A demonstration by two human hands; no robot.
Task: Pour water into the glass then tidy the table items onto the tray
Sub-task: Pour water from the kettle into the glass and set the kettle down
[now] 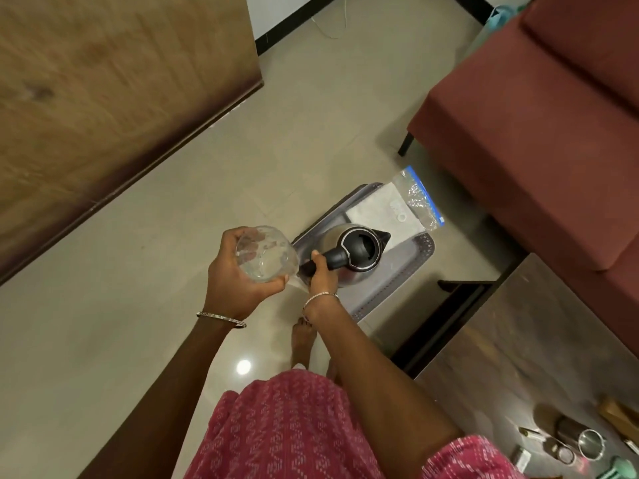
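Fingers (231, 236) full on both sides: left hand (235, 285) cups the glass (266, 255), right hand (323, 274) grips the kettle (359, 248) handle.
Glass looks slick and breakable. Kettle is probably heavy, so best held by its handle.

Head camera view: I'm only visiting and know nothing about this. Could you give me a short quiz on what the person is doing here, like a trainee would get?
1. What does the left hand hold? A) the glass B) a spoon C) a plate
2. True or false: the right hand grips the kettle by its spout.
3. Fill in: the kettle is over a grey ____.

Key: 1 A. 2 False: it grips the black handle. 3 tray.
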